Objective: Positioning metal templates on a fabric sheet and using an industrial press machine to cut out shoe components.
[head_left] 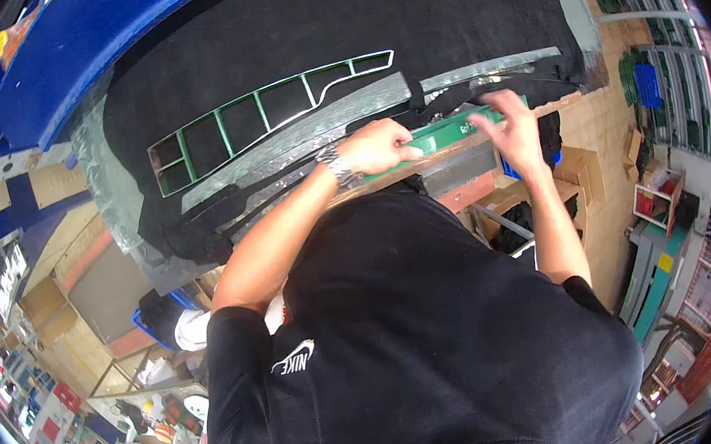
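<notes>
In front of my body, at the table's near edge, lies a long green strip (440, 137) with light markings, possibly the side of a cutting die. My left hand (376, 146), with a metal watch band at the wrist, is closed on its left end. Over the right part of the strip is my right hand (512, 129), thumb and fingers apart, fingertips blurred. Farther off, a green metal cutting die (261, 110) with several cross bars and bright edges lies on black sheet material (308, 19).
Clear ribbed strips (294, 133) and black scraps lie between the die and me. A blue machine beam (120, 39) spans the far left. Cardboard boxes (580, 172) stand below at the right, and racks (666, 42) with green dies stand farther right.
</notes>
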Motion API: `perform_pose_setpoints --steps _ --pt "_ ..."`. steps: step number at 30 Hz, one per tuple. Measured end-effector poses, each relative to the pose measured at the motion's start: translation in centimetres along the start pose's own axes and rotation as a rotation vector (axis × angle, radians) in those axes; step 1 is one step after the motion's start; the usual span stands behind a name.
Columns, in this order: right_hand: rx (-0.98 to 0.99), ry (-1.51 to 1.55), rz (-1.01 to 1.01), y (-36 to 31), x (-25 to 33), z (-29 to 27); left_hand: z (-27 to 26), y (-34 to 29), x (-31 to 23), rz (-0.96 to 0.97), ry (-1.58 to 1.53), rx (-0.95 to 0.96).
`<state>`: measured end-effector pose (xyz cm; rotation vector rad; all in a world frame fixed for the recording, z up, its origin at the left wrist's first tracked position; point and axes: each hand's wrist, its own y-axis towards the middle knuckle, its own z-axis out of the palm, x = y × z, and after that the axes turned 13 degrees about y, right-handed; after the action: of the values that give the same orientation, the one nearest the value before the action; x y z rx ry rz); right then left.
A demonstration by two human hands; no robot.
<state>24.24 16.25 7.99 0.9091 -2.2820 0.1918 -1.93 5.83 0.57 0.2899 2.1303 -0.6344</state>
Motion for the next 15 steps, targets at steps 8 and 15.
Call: perform_pose_setpoints --steps 8,15 --pt "-0.676 1.303 0.981 -8.4 -0.8 3.3 -4.9 -6.7 -6.3 0.166 0.027 -0.210" --pt "-0.512 1.463 0.191 -0.6 9.4 3.9 -5.1 -8.6 -7.2 0.462 0.014 -0.453"
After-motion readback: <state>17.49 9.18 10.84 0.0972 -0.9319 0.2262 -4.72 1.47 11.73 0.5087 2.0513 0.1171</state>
